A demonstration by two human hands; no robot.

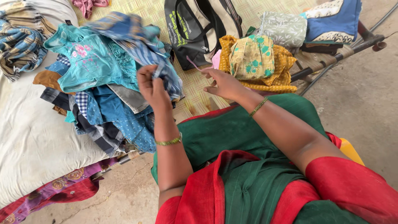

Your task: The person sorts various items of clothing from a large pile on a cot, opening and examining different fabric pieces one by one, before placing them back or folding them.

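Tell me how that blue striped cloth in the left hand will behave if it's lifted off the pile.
The blue striped cloth probably hangs limp: it already drapes in folds from the left hand. Likely light, since a fingertip pinch carries it. It may drag the teal top lying beside it.

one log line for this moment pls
left hand: grips blue striped cloth | right hand: open, holds nothing | clothes pile left | black bag behind

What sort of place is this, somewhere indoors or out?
Probably a home yard or porch. A woven cot stands on a bare concrete floor, loaded with a clothes pile, folded garments and a bag. The left hand grips a striped cloth.
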